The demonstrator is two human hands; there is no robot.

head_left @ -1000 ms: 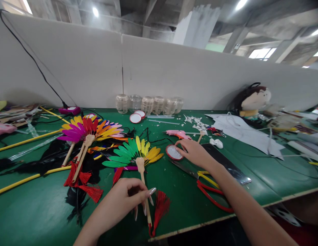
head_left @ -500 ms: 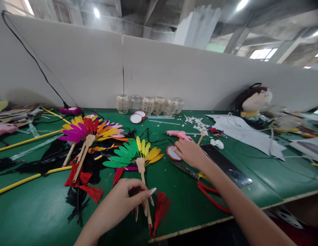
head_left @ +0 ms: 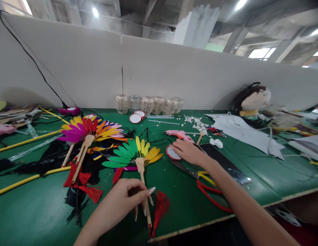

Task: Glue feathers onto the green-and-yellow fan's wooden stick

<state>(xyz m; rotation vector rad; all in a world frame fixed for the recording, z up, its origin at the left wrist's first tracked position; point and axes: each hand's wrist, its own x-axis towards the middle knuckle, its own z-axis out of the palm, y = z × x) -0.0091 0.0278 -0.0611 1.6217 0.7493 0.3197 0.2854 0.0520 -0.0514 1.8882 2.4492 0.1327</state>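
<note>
My left hand (head_left: 123,196) pinches the wooden handle (head_left: 143,176) of a feather fan (head_left: 136,150) with green and yellow feathers, near the front of the green table. A red tassel (head_left: 162,208) hangs from the handle's lower end. My right hand (head_left: 190,152) is closed, its fingertips over a round red-rimmed lid (head_left: 171,153); what they hold, if anything, is hidden. Just behind those fingers lies a pink glue gun (head_left: 178,134). Scissors (head_left: 186,169) with red and yellow handles lie below the right hand, partly under the forearm.
More feather fans (head_left: 88,138) with red tassels lie at left among black feathers (head_left: 46,159) and yellow sticks (head_left: 28,179). Glass jars (head_left: 148,105) line the back wall beside two lids (head_left: 135,118). A black flat panel (head_left: 225,165), white paper (head_left: 247,131) and a doll (head_left: 255,99) are at right.
My right hand has shifted slightly left and down over the lid, and more of the scissors' yellow handle shows. My left hand keeps hold of the fan, which stays in place.
</note>
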